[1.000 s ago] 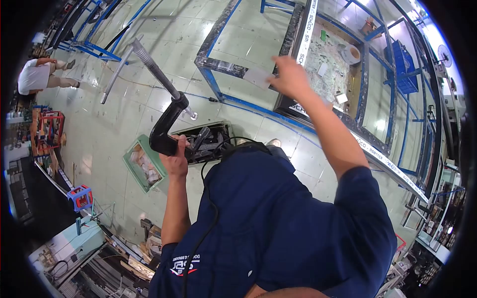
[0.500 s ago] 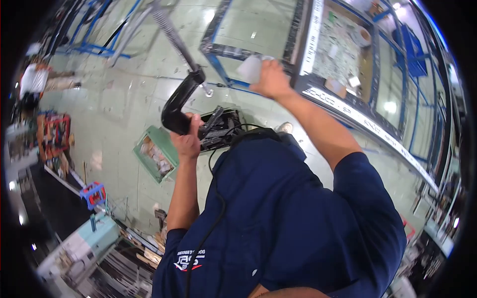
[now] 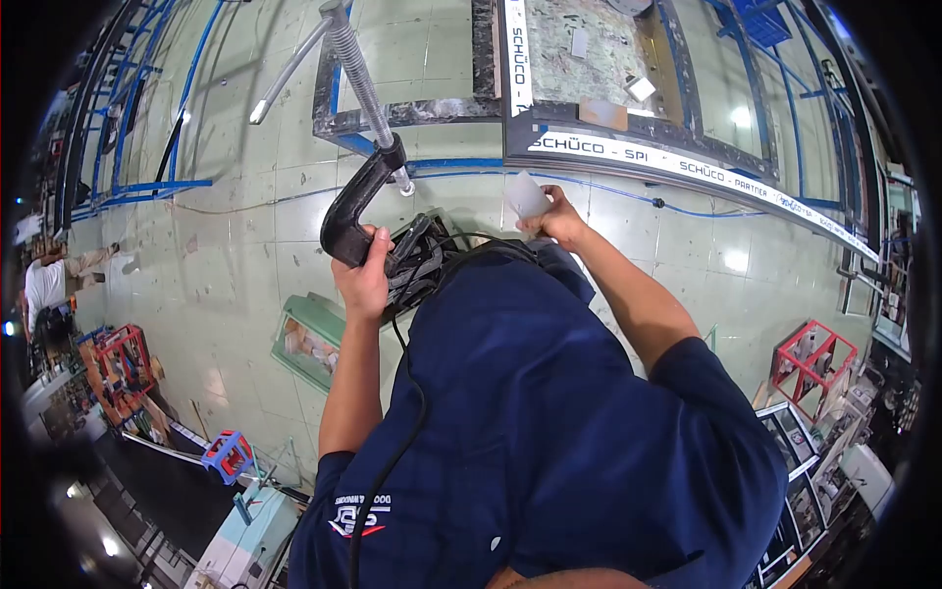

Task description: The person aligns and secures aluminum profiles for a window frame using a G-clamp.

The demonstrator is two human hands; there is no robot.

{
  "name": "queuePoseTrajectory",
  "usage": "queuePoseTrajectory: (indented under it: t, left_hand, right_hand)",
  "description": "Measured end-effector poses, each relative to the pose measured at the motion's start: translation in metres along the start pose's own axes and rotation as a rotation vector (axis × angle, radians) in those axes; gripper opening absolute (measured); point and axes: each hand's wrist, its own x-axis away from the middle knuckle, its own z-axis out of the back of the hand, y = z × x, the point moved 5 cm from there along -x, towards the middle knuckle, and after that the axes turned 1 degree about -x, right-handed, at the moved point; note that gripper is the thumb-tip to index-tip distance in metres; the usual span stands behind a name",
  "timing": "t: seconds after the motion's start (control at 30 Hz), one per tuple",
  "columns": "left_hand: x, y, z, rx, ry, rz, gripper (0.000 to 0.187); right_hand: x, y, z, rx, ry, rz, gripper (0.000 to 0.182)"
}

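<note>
My left hand (image 3: 363, 287) is closed around the black body of a large C-clamp (image 3: 345, 214). The clamp's long threaded screw points up and away from me, with a bar handle near its far end. Between my right thumb and fingers is a small flat whitish sheet (image 3: 531, 197), held upright. My right hand (image 3: 561, 222) is close in front of my body, on the near side of a dark frame profile (image 3: 638, 157) with white SCHÜCO tape. The sheet and the frame are apart.
The frame lies on a paint-marked work stand (image 3: 432, 110). On the floor are a green box (image 3: 306, 346) with pale pieces inside and a black crate (image 3: 422, 260) near my legs. A blue hose (image 3: 608, 187) crosses the floor. A person (image 3: 47, 285) is at far left.
My right hand has drawn back from the frame's corner toward my body with the whitish sheet. The clamp stays in my left hand. The whole view has shifted.
</note>
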Motion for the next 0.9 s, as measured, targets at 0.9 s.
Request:
queuePoseTrajectory:
  t: [0.9]
  left_hand:
    - [-0.051,-0.079,-0.129,-0.076,-0.309,-0.031,0.022]
  right_hand:
    - [-0.032,-0.033,-0.007,-0.575,0.013,-0.018,0.025]
